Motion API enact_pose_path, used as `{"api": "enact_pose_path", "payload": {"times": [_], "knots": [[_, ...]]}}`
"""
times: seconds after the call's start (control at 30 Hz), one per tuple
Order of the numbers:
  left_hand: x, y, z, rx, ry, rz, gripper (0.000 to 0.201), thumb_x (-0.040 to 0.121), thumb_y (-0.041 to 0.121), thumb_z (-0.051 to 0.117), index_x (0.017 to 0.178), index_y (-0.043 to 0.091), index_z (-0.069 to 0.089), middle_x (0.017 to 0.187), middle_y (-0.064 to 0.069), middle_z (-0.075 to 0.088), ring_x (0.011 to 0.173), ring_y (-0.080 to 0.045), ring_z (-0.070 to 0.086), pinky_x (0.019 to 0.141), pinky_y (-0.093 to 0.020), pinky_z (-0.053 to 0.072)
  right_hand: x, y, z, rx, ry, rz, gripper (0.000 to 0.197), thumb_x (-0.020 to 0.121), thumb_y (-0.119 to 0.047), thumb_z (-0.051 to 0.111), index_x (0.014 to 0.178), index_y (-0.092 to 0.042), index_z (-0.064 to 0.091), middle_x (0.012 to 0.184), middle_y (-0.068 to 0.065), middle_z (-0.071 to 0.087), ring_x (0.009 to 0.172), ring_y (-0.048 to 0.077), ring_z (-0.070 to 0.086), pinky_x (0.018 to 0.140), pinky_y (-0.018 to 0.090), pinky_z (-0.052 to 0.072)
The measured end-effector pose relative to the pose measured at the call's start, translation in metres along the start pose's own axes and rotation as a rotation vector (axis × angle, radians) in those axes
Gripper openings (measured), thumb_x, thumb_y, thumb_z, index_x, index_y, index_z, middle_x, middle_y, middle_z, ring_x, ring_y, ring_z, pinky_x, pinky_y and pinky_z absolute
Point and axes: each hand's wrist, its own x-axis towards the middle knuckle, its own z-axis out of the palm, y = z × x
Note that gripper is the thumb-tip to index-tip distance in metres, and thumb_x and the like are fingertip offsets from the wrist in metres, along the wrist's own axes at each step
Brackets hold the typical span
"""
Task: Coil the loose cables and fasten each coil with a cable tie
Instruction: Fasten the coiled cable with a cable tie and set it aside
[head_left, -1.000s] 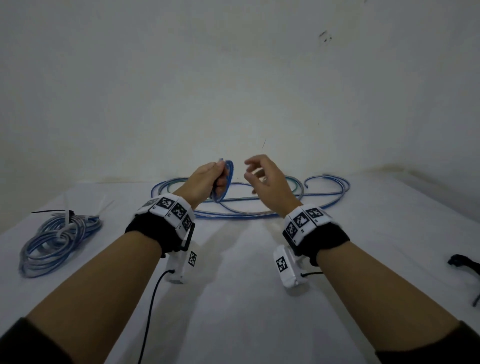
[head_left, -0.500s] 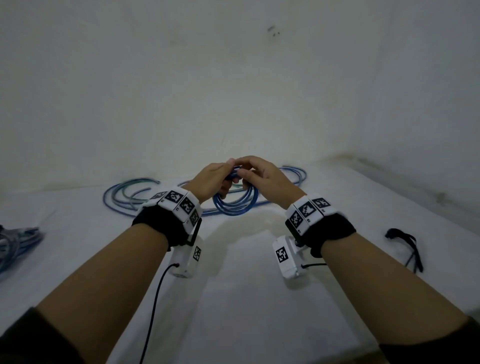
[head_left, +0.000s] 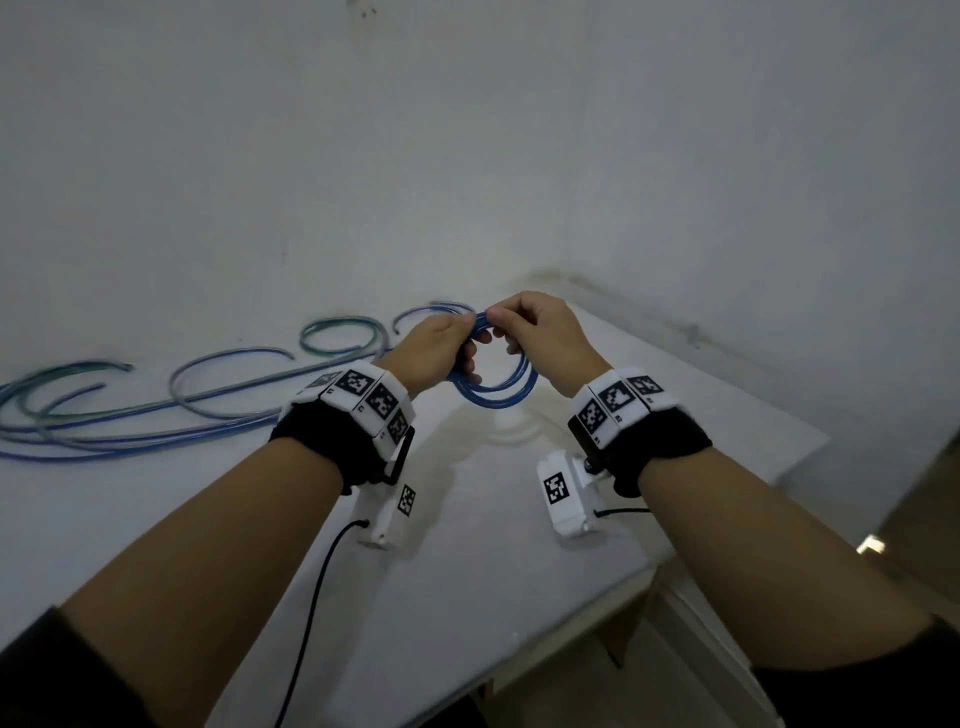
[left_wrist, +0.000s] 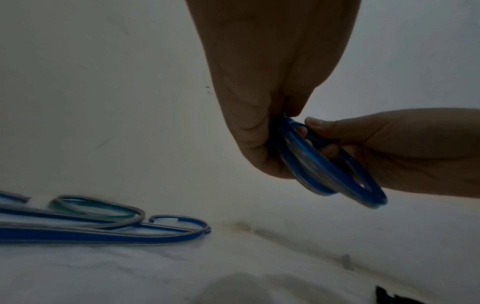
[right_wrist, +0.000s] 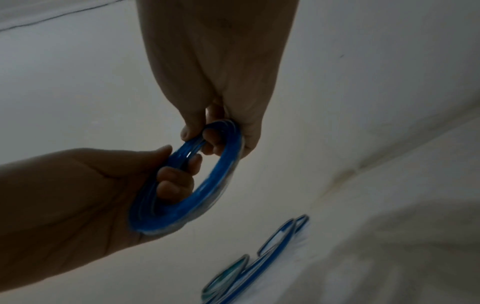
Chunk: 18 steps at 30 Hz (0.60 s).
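Note:
A small coil of blue cable (head_left: 493, 397) hangs in the air above the white table (head_left: 467, 571), held by both hands. My left hand (head_left: 467, 345) grips its left side, fingers curled through the loop (right_wrist: 179, 181). My right hand (head_left: 501, 322) pinches the top of the coil (left_wrist: 335, 172) between thumb and fingers (right_wrist: 192, 129). The rest of the blue and grey cable (head_left: 182, 400) lies loose on the table to the left in long bends (left_wrist: 109, 226). I see no cable tie.
A white wall (head_left: 467, 156) rises just behind the table. The table's right edge (head_left: 769, 499) drops to a brown floor (head_left: 909, 519). A black lead (head_left: 311, 597) runs from the left wrist camera toward me.
The right hand, free a second ago, has closed on the coil that the left hand holds. The view swung right, so the tied bundle and the black item left the frame.

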Motion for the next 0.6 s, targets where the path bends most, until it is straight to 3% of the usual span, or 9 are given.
{"api": "enact_pose_path", "payload": {"times": [0.13, 0.27, 0.37, 0.43, 0.6], "knots": [[0.008, 0.002, 0.034, 0.057, -0.060, -0.055, 0.034, 0.102, 0.020, 0.027, 0.074, 0.012, 0.046, 0.063, -0.001, 0.033, 0.053, -0.012, 0.034, 0.047, -0.022, 0.043, -0.011, 0.007, -0.041, 0.002, -0.152, 0.121, 0.024, 0.095, -0.019, 0.051, 0.101, 0.003, 0.062, 0.073, 0.006, 0.062, 0.059, 0.016, 0.058, 0.060, 0.025, 0.052], [0.014, -0.002, 0.057, 0.079, -0.111, -0.082, 0.034, 0.101, 0.019, 0.028, 0.073, 0.011, 0.046, 0.061, 0.000, 0.033, 0.051, -0.012, 0.031, 0.051, -0.025, 0.036, -0.017, 0.020, -0.087, -0.147, -0.257, 0.309, 0.032, 0.099, -0.031, 0.042, 0.103, -0.007, 0.063, 0.087, 0.011, 0.066, 0.071, 0.022, 0.064, 0.074, 0.033, 0.055], [0.016, -0.004, 0.067, 0.090, -0.113, -0.099, 0.033, 0.100, 0.020, 0.029, 0.072, 0.011, 0.046, 0.061, 0.000, 0.033, 0.051, -0.013, 0.031, 0.051, -0.026, 0.035, -0.022, 0.039, -0.120, -0.528, -0.354, 0.359, 0.014, 0.093, -0.015, 0.052, 0.097, -0.010, 0.065, 0.089, 0.007, 0.065, 0.070, 0.016, 0.062, 0.071, 0.029, 0.054], [0.018, -0.006, 0.072, 0.093, -0.102, -0.106, 0.034, 0.100, 0.021, 0.029, 0.072, 0.012, 0.046, 0.061, 0.000, 0.033, 0.050, -0.013, 0.031, 0.051, -0.025, 0.034, -0.027, 0.051, -0.136, -0.724, -0.437, 0.388, 0.017, 0.088, -0.006, 0.056, 0.100, -0.012, 0.067, 0.089, 0.007, 0.066, 0.071, 0.016, 0.061, 0.072, 0.029, 0.054], [0.022, -0.012, 0.082, 0.111, -0.099, -0.122, 0.035, 0.100, 0.023, 0.030, 0.072, 0.012, 0.048, 0.061, 0.001, 0.034, 0.050, -0.013, 0.031, 0.052, -0.026, 0.035, -0.038, 0.069, -0.142, -0.886, -0.558, 0.396, 0.027, 0.082, 0.000, 0.061, 0.102, -0.016, 0.070, 0.093, 0.004, 0.062, 0.076, 0.018, 0.056, 0.070, 0.028, 0.051]]}}
